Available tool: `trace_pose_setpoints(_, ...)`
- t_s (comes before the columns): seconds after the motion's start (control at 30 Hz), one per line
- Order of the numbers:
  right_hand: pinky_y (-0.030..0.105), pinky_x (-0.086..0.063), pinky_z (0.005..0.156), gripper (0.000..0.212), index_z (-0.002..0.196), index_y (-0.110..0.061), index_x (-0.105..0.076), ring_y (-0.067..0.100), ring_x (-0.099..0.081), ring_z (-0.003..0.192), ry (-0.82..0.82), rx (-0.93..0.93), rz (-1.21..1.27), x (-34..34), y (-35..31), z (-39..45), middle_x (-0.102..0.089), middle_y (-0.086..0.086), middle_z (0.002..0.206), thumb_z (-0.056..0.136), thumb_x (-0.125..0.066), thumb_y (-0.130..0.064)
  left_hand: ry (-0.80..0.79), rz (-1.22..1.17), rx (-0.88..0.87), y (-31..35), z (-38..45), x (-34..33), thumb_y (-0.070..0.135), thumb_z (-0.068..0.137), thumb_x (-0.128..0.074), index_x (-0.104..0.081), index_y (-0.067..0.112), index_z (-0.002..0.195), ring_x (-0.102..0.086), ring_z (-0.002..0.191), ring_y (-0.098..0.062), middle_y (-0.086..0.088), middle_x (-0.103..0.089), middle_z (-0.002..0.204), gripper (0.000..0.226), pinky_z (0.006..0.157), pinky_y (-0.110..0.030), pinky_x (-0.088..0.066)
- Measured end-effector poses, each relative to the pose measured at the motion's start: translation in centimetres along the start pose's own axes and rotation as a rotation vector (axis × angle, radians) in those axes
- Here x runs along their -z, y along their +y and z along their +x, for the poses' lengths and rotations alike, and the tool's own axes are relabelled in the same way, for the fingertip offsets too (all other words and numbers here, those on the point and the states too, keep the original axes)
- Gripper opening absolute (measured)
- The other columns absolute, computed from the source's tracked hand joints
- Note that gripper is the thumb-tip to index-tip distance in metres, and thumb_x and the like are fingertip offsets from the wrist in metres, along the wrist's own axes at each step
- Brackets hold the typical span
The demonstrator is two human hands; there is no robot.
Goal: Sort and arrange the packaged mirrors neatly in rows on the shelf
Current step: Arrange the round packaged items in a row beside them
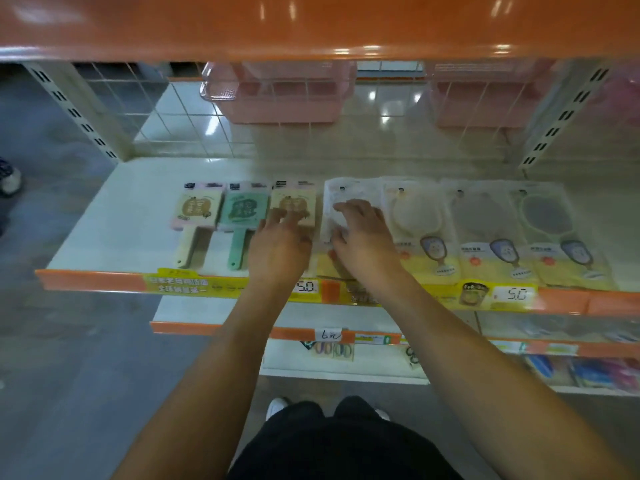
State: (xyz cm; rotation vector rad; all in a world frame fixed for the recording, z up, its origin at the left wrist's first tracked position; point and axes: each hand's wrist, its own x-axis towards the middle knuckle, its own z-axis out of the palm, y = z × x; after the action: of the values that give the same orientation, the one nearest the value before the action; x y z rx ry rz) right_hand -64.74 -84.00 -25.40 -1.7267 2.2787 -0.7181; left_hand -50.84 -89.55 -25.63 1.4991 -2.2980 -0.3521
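Note:
A row of packaged mirrors lies flat on the white shelf (121, 233). From the left come a cream square mirror (198, 213), a green one (245, 211) and a third cream one (298, 199). My left hand (282, 244) rests with spread fingers on that third one. To its right a clear bag with a white mirror (341, 195) lies under my right hand (365, 237), whose fingers press on it. Three more bagged oval mirrors follow: (415, 216), (485, 223), (550, 220).
An orange shelf (311, 26) hangs low overhead. Pink baskets (280, 95) show behind the wire grid back. The orange shelf lip carries price tags (516, 294). Lower shelves hold small packaged goods (334, 349). Bare shelf surface lies left of the mirrors.

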Motion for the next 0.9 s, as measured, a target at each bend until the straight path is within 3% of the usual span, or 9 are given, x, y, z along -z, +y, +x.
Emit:
trace_pose_setpoints(0.2, 0.038, -0.04, 0.097, 0.041, 0.133, -0.011, -0.052, 0.029, -0.044, 0.122, -0.008, -0.071, -0.062, -3.2, -4.1, 0.4, -0.049, 0.008, 0.133, 0.094, -0.052, -0.022, -0.081, -0.021, -0.083, -4.7, 0.5, 1.1, 0.021, 0.087, -0.058, -0.06, 0.011, 0.121, -0.056, 0.105, -0.034, -0.013, -0.056, 0.12, 0.035, 0.087, -0.042, -0.049)
trace_pose_setpoints(0.37, 0.045, -0.043, 0.098, 0.041, 0.134, -0.012, -0.053, 0.03, -0.045, 0.124, -0.01, -0.12, -0.125, -4.6, -5.2, 0.7, -0.053, 0.008, 0.133, 0.094, -0.053, -0.023, -0.082, 0.061, -0.173, -6.9, 1.1, 1.6, 0.02, 0.085, -0.06, -0.063, 0.011, 0.113, -0.059, 0.099, -0.034, -0.011, -0.058, 0.114, 0.03, 0.078, -0.042, -0.051)
trace_pose_setpoints(0.5, 0.043, -0.038, 0.102, 0.043, 0.135, -0.016, -0.052, 0.03, -0.039, 0.129, -0.025, -0.143, -0.195, -4.8, -5.0, 1.7, -0.052, 0.005, 0.136, 0.092, -0.055, -0.021, -0.067, 0.069, -0.18, -7.9, 2.0, 2.1, 0.016, 0.081, -0.06, -0.064, 0.013, 0.113, -0.056, 0.104, -0.035, -0.01, -0.059, 0.116, 0.032, 0.085, -0.044, -0.047)
trace_pose_setpoints(0.7, 0.037, -0.031, 0.1, 0.044, 0.135, -0.027, -0.052, 0.026, -0.036, 0.128, -0.077, -0.149, -0.207, -4.8, -4.5, 3.0, -0.056, -0.004, 0.132, 0.092, -0.054, -0.022, -0.158, 0.087, -0.115, -8.4, 3.9, 2.3, 0.015, 0.087, -0.055, -0.054, 0.023, 0.131, -0.037, 0.131, -0.028, 0.0, -0.046, 0.141, 0.045, 0.103, -0.039, -0.032)
trace_pose_setpoints(0.9, 0.035, -0.028, 0.101, 0.04, 0.13, -0.034, -0.057, 0.023, -0.037, 0.127, -0.049, -0.15, -0.148, -5.1, -4.7, 3.3, -0.066, -0.007, 0.119, 0.092, -0.054, -0.02, -0.141, 0.082, -0.14, -8.0, 4.1, 1.6, 0.019, 0.088, -0.059, -0.065, 0.023, 0.118, -0.04, 0.129, -0.027, 0.001, -0.052, 0.136, 0.031, 0.1, -0.039, -0.034)
